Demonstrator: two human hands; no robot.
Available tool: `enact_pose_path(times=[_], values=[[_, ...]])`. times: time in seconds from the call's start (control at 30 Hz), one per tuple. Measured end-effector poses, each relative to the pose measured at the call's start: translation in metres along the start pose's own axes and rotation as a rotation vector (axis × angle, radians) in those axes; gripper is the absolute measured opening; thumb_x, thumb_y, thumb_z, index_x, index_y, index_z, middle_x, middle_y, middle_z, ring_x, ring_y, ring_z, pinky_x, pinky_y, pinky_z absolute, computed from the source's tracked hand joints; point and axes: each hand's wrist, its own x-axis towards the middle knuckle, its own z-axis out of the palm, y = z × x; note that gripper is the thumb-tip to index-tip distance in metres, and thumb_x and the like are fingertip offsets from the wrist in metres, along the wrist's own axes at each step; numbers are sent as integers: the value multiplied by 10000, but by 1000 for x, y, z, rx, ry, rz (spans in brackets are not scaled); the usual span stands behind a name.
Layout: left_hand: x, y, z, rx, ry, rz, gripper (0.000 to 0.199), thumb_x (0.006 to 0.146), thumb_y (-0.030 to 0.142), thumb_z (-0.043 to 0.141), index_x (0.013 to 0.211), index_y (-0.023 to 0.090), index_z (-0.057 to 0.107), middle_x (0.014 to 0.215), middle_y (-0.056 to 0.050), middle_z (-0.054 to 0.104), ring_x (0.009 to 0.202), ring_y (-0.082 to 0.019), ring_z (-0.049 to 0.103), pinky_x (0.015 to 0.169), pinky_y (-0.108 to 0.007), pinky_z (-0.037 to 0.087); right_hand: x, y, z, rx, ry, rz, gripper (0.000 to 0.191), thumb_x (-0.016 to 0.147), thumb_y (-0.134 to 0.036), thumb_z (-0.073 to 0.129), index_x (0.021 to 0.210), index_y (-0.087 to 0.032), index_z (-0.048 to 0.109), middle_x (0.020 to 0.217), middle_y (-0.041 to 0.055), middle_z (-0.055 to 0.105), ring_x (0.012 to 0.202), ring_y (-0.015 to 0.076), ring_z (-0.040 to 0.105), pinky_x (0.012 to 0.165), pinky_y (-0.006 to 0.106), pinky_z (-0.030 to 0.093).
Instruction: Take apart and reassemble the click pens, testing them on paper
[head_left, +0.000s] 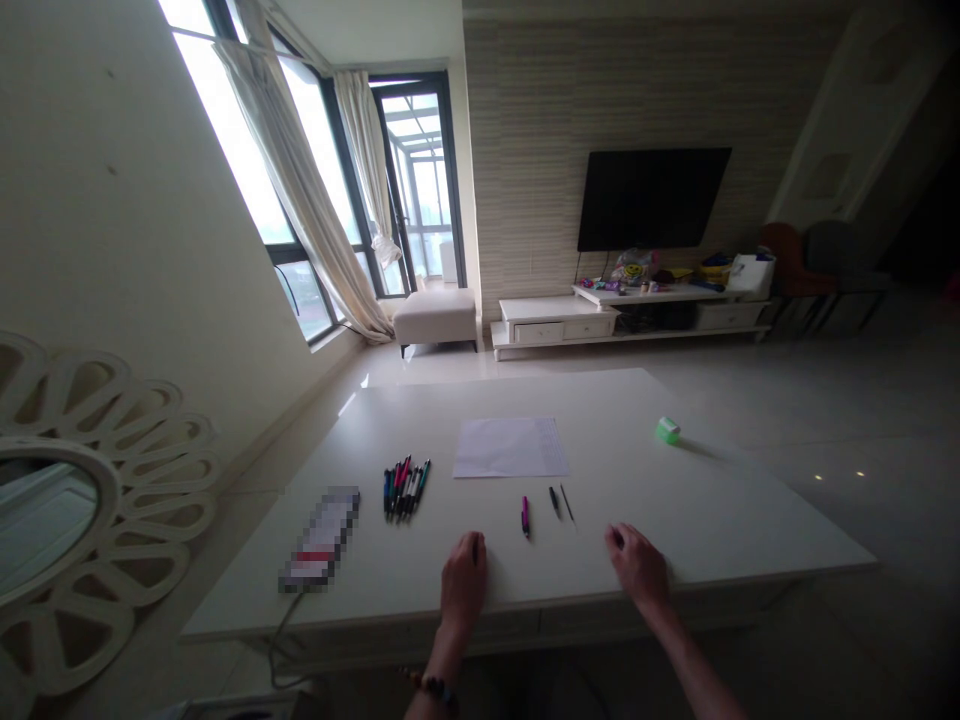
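My left hand (463, 582) rests near the table's front edge, its fingers curled into a loose fist with nothing showing in it. To the right, my right hand (637, 568) lies on the tabletop, likewise curled and showing nothing held. Between and beyond them are a pink-and-black pen barrel (525, 517), a short black pen part (554, 502) and a thin dark pen refill (567, 504), lying apart. A bunch of several pens (406, 490) in mixed colours lies side by side at the left. Behind the loose parts is a sheet of white paper (510, 448).
The white table (720, 510) carries a blurred-out phone-like device (321, 540) with a cable (281, 630) over the front edge, and a small green box (667, 431) at the right. A round mirror (45, 510) stands left; a TV cabinet (555, 325) stands beyond.
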Motion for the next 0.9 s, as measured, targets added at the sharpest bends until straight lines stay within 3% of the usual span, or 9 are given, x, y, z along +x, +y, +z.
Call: enact_pose_path(times=[0.33, 0.63, 0.77, 0.9], values=[[4, 7, 5, 144, -52, -29, 256, 894, 307, 302, 758, 203, 492, 784, -36, 612, 736, -149, 566, 628, -249, 320, 1, -4, -5, -28, -44, 21, 360, 877, -357, 332, 679, -191, 583, 712, 50, 651, 604, 145, 567, 531, 239, 290], [38, 59, 37, 206, -165, -49, 398, 845, 517, 372, 970, 162, 503, 894, -97, 629, 835, -206, 596, 646, -270, 361, 23, -37, -8, 89, -280, 77, 258, 846, -377, 416, 768, -207, 594, 785, 46, 680, 672, 154, 619, 568, 228, 361], [45, 65, 47, 267, -184, -7, 269, 852, 355, 418, 1007, 150, 499, 955, -108, 612, 926, -206, 575, 729, -272, 372, 44, -62, -4, 59, -359, 78, 231, 815, -386, 475, 848, -195, 602, 835, 79, 691, 746, 179, 641, 606, 238, 393], [41, 58, 46, 269, -196, 33, 184, 857, 244, 386, 947, 143, 511, 935, -108, 604, 926, -205, 566, 745, -279, 374, 60, -74, 0, -21, -434, 100, 222, 783, -335, 512, 874, -167, 625, 869, 116, 696, 781, 200, 653, 626, 248, 417]])
